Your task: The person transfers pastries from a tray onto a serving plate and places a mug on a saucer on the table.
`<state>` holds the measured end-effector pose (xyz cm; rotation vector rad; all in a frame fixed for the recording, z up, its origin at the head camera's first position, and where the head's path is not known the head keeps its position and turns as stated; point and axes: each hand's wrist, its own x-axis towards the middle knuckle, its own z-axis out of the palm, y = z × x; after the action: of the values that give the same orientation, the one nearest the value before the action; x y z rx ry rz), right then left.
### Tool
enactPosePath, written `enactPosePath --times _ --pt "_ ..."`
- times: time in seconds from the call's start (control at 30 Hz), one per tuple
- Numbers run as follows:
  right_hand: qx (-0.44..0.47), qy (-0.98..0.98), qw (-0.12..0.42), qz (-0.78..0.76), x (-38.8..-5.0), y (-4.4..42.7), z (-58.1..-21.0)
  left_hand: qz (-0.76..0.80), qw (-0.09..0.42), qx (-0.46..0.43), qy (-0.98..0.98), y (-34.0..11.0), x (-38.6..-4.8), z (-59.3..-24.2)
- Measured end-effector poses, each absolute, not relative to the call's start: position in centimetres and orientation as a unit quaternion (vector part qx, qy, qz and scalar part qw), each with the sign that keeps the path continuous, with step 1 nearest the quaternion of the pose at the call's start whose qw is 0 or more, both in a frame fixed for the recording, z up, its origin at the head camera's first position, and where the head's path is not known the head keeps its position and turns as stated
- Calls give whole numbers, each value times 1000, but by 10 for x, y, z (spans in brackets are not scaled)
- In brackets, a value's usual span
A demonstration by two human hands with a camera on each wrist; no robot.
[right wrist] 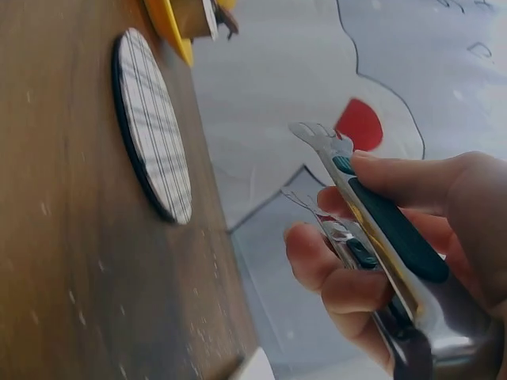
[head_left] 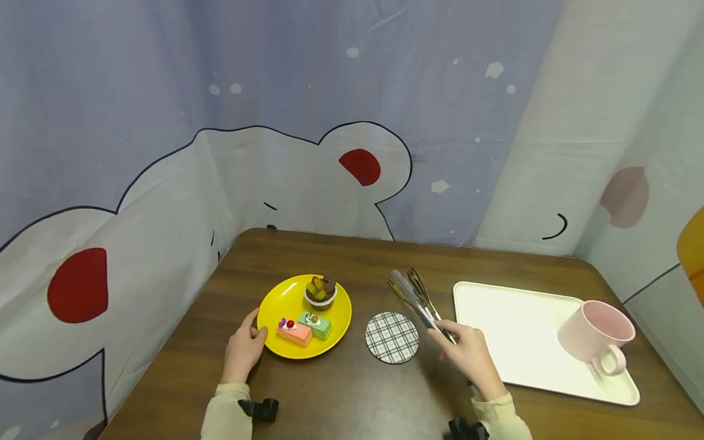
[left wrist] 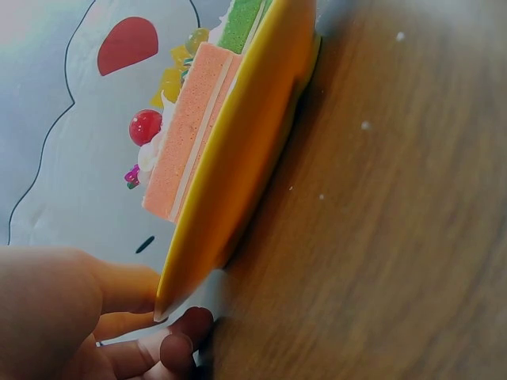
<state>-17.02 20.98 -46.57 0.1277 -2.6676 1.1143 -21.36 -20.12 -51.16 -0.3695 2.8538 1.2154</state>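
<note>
Head view is showing the left hand (head_left: 244, 347) pinching the yellow plate (head_left: 277, 307) at eight o'clock; uneven lifting could be sliding the cupcake (head_left: 320, 298) off toward two. The right hand (head_left: 469, 351), fingers gripping tongs (head_left: 419, 304) at one o'clock from the coaster (head_left: 392, 338), is risking drops if loosening.

No words, numbers or brand names can be read here. A few thin curly lines (right wrist: 479, 46) are on the cloth (right wrist: 277, 87), in the upper right of the right wrist view, too faint to tell if they are letters.
</note>
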Motion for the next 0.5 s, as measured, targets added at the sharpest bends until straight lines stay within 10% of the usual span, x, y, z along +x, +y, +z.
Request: enactPosePath --times 0.5 --pt "-39 -930 120 345 -166 260 -464 391 15 -119 913 -200 -212 -507"
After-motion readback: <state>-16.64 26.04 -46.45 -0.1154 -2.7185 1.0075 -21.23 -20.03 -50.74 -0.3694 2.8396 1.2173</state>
